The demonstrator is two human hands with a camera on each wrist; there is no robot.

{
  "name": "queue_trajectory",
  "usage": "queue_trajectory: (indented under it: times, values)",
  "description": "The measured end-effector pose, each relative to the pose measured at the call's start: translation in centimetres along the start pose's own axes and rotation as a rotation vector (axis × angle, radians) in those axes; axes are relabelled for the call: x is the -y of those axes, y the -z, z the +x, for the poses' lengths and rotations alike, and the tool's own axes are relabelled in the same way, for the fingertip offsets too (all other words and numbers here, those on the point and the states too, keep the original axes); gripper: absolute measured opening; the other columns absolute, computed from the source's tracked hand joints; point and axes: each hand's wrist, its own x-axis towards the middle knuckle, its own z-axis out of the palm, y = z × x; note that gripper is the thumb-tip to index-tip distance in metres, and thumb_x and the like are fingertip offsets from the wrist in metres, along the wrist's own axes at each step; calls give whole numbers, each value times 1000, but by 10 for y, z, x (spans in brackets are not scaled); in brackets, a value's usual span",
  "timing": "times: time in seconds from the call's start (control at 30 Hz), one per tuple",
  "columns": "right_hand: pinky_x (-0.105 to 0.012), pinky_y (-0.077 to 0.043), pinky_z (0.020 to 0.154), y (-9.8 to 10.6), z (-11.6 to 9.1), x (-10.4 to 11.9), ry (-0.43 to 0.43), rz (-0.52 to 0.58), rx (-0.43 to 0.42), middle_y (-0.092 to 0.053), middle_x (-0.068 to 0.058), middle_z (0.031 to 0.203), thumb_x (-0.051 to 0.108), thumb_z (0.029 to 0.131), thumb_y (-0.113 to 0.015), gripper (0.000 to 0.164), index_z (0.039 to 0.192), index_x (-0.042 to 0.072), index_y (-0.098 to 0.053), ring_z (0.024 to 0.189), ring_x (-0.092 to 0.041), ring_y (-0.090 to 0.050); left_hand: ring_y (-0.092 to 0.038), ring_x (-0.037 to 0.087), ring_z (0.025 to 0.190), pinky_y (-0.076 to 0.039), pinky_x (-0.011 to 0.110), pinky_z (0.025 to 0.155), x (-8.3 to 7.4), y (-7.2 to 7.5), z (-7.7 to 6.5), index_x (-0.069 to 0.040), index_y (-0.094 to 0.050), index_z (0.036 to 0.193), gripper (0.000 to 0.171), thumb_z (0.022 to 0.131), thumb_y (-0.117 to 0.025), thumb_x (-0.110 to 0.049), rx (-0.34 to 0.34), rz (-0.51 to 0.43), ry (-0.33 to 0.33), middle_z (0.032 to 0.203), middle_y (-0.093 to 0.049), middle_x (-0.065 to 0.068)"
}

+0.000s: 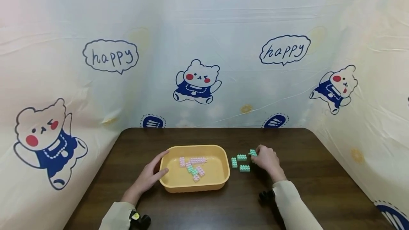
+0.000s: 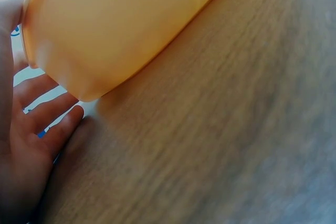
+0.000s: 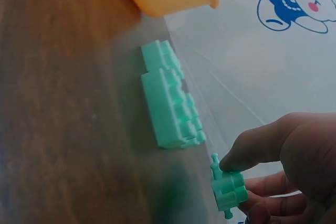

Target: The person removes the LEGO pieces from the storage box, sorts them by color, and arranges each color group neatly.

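A yellow plastic tray (image 1: pixel 191 189) stands on the table in the head view. My left hand (image 1: pixel 147 176) grips its left end, thumb over the rim and fingers spread along the outer wall. My right hand (image 1: pixel 267 160) pinches a mint-green toy building block (image 3: pixel 228 190) between thumb and fingers, right of the tray. Close by on the table lie three more green blocks, one upper (image 1: pixel 241 157), one at the left (image 1: pixel 234 163) and one nearer me (image 1: pixel 244 168). Inside the tray are several pink blocks (image 1: pixel 197 160) and green blocks (image 1: pixel 192 170).
The dark brown wooden table (image 1: pixel 204 208) reaches back to a pale curtain (image 1: pixel 236 45) printed with bears and the word "happy". More of this cloth hangs along both sides. Black wrist devices sit on the left wrist (image 1: pixel 140 220) and right wrist (image 1: pixel 266 197).
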Motion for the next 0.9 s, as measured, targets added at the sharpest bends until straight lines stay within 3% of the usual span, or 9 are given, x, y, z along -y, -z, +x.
queue_trajectory:
  times: [0.23,0.43,0.9]
  values:
    - [-40,-45,55,-5,-4,-7,-14,1,22,-67,-9,92,31,81,-73,35,104,6,-65,71,-25,-57,-49,30,131,-43,34,101,0,-1,1,-23,-35,150,61,95,-61,-27,-4,-7,0,153,-40,9]
    - [-40,-44,55,-10,-6,-11,-27,-11,12,-66,-9,89,32,80,-73,33,99,8,-63,72,-28,-58,-51,29,129,-43,29,99,-1,0,1,-22,-35,150,61,95,-61,-27,5,-15,1,153,-40,10]
    - [-45,-46,57,-13,-7,-14,-26,-31,-5,-69,-12,93,34,79,-74,35,100,8,-64,77,-33,-61,-48,30,133,-42,45,102,0,-1,1,-24,-35,150,61,95,-61,-29,-2,6,10,153,-39,8]
